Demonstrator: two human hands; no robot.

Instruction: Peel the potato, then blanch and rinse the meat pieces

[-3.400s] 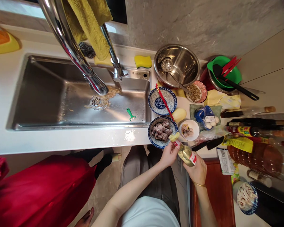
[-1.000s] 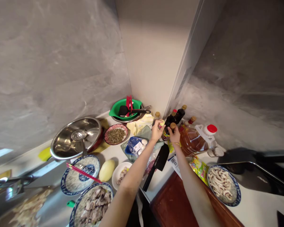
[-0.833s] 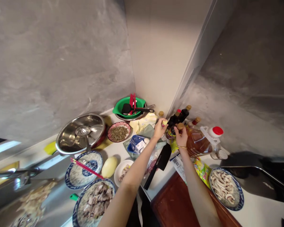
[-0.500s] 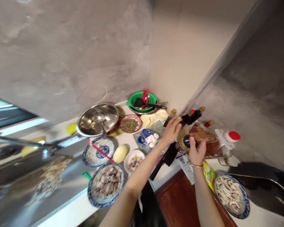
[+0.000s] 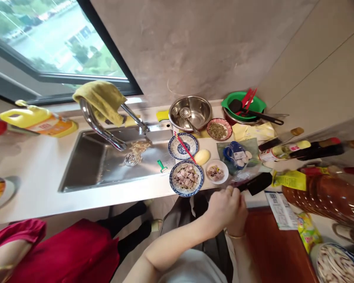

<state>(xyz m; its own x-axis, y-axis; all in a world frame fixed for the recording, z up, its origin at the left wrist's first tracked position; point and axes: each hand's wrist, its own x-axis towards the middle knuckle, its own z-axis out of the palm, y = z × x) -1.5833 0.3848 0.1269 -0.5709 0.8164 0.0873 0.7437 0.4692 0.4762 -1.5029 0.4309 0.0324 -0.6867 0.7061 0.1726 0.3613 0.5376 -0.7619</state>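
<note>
My left hand [image 5: 222, 206] is closed, knuckles up, at the counter's front edge. My right hand [image 5: 238, 215] is closed right against it, partly behind it. Whatever sits between them is hidden by the fingers. Just beyond the hands lies a black cleaver [image 5: 260, 183], its handle running toward my fingers. A small white bowl of meat pieces [image 5: 216, 171] stands close by, with a blue-rimmed plate of chopped meat [image 5: 186, 177] left of it. Behind are a bag with a blue package and white round items [image 5: 238, 155] and a pale oval vegetable [image 5: 202, 157].
A steel sink [image 5: 106, 179] with a green peeler [image 5: 162, 167] is to the left. Several bottles [image 5: 286, 150] and a large jug [image 5: 336, 196] crowd the right, near a red-brown board [image 5: 265, 239]. A person in red [image 5: 73, 251] stands at left.
The view has swung left, showing the sink and window. My hands have left the bottles at the right and come together near my body. The dark bottle at my right hand is no longer visible.
</note>
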